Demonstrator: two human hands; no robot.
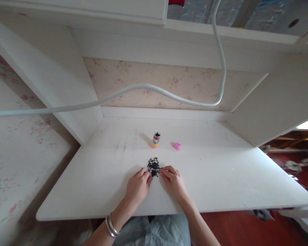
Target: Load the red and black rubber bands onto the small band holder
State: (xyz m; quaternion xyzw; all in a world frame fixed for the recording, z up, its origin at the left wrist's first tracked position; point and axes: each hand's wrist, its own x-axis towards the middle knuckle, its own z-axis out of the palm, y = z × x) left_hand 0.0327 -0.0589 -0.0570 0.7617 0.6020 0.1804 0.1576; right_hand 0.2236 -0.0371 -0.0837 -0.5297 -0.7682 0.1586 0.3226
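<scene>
The left hand [139, 185], grip indeterminable, and right hand [173, 180], pinching a black piece [161, 168], flank the black pile [153, 165], apparently for fingertip access.

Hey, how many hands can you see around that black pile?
2: the left hand at the near left of the black pile, the right hand at its right side.

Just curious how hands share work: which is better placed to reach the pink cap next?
Probably the right hand: the pink cap lies nearer it, roughly straight ahead, while the left hand is left of the black pile.
</scene>
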